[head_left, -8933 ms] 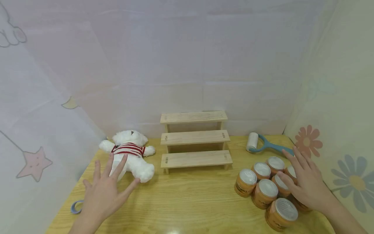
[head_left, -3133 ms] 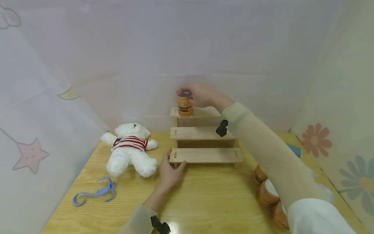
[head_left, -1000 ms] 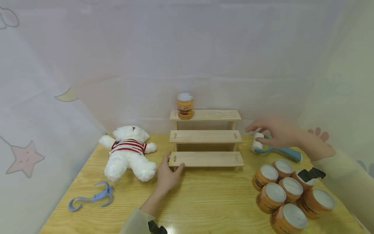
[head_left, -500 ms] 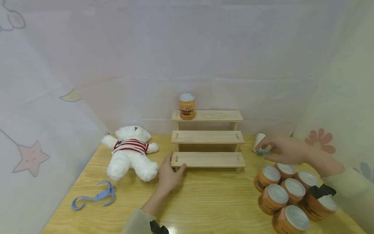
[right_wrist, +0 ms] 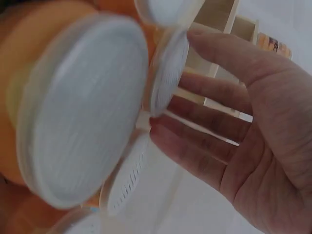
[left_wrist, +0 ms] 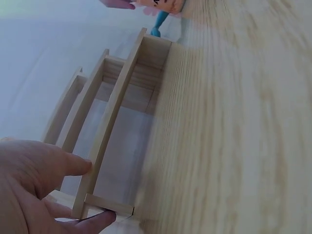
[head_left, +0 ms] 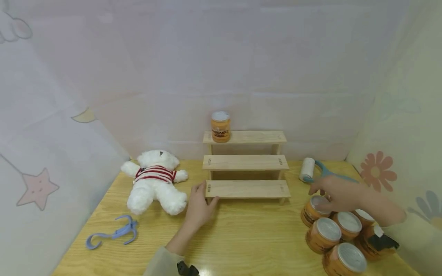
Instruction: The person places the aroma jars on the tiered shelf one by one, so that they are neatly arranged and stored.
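Observation:
A three-step wooden shelf stands at the back of the table, with one orange jar on the left of its top step. My left hand holds the left end of the bottom step, index finger and thumb either side of the corner. Several orange jars with white lids stand grouped at the right. My right hand hovers with fingers spread over the back-left jar. The right wrist view shows its open palm close to the lids.
A lint roller with a teal handle lies behind the jars. A white teddy bear in a striped top lies left of the shelf, and a blue plastic hook is near the left front. Fabric walls close in the wooden table.
My right hand has come down and forward from beside the lint roller to just over the jars. The left hand stays on the shelf's bottom step.

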Demonstrator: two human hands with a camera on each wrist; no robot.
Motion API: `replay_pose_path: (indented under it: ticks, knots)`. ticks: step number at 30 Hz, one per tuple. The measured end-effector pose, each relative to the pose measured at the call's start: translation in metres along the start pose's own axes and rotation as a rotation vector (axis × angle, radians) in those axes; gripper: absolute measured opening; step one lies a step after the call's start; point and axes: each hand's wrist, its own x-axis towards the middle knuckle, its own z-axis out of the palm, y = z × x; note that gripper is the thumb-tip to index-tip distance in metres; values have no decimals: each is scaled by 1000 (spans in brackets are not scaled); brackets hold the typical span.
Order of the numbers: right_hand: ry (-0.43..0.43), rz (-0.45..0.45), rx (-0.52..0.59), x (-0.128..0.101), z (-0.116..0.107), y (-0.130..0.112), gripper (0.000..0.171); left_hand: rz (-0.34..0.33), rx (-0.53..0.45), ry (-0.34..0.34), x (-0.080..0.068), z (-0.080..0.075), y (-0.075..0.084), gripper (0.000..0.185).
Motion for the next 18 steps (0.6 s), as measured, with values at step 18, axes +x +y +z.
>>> replay_pose_path:
  ticks: [18]
  knots:
    - [-66,4,-28,12,1,-11,33,-5,-1,17,1,-1,-2,73]
